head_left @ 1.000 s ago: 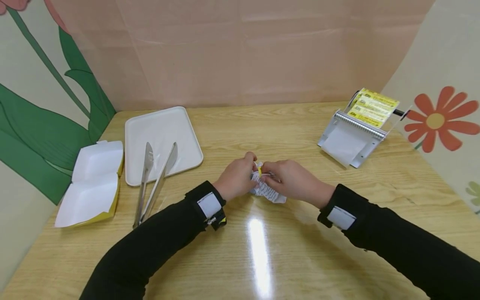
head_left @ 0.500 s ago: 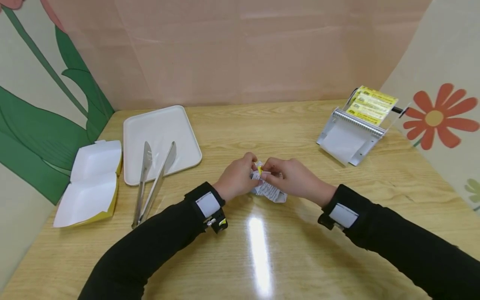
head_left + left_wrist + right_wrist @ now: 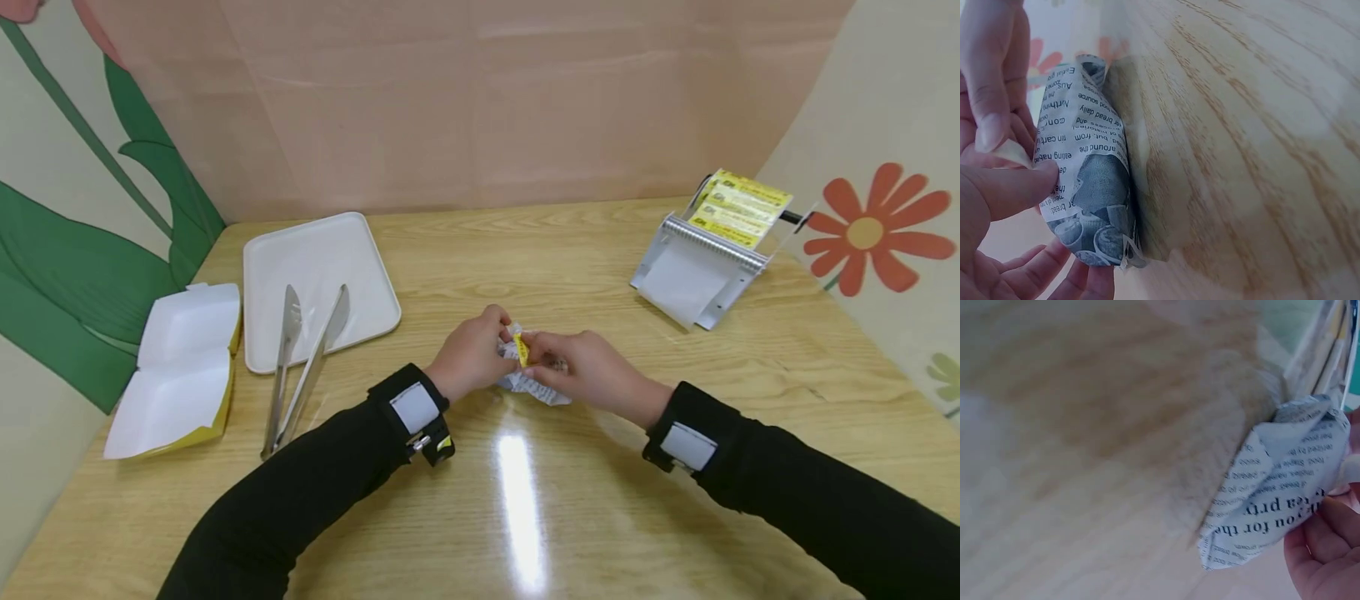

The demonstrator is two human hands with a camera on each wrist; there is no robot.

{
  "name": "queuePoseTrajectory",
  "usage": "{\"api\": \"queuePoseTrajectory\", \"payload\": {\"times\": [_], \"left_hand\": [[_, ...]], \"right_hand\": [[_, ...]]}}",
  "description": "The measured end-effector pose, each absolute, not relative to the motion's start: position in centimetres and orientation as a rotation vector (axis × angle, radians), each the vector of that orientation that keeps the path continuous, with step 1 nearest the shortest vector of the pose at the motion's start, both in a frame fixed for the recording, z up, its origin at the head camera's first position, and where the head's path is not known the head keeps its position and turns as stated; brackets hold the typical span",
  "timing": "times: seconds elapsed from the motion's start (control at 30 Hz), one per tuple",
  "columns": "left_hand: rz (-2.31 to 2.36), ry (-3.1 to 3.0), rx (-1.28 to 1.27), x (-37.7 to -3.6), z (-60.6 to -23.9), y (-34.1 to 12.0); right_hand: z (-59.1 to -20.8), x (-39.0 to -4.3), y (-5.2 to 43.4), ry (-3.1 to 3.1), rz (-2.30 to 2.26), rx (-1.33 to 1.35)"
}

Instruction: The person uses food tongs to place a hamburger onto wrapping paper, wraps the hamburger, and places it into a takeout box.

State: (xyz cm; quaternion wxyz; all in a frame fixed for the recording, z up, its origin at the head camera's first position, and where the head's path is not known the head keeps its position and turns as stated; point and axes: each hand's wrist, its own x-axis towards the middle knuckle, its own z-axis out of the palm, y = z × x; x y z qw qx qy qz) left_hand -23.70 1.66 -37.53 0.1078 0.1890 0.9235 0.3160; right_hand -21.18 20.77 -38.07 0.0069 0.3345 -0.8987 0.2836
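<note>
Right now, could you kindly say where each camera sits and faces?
Head: worn on the head, facing forward and down at the table; left hand, right hand and sleeves show.
Left wrist: on that wrist, facing the newsprint wrap; both hands show.
Right wrist: on that wrist, facing wrap and table; fingers show.
Both wrist views share the wrap.

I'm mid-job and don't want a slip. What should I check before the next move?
1. Left hand holding the newsprint packet: ok, gripping its near end in the left wrist view.
2. Right hand at the yellow label: ok, pinching it by the packet.
3. Yellow label fully stuck down: cannot tell, partly covered.
4. Box open: ok, lid folded back.
5. Tongs apart from the box: ok, their tips are over the tray.
6. Label dispenser apart from both hands: ok.
</note>
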Motion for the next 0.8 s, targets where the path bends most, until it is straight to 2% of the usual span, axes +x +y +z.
{"api": "queuePoseTrajectory", "payload": {"times": [0.3, 0.8], "left_hand": [[0.917, 2.731, 0.529, -23.8, -37.7, 1.7], [0.923, 2.650, 0.510, -24.0, -36.9, 1.7]], "right_hand": [[-39.0, -20.8, 20.6, -2.746, 0.622, 1.150], [-37.8, -21.9, 20.9, -2.743, 0.593, 1.304]]}}
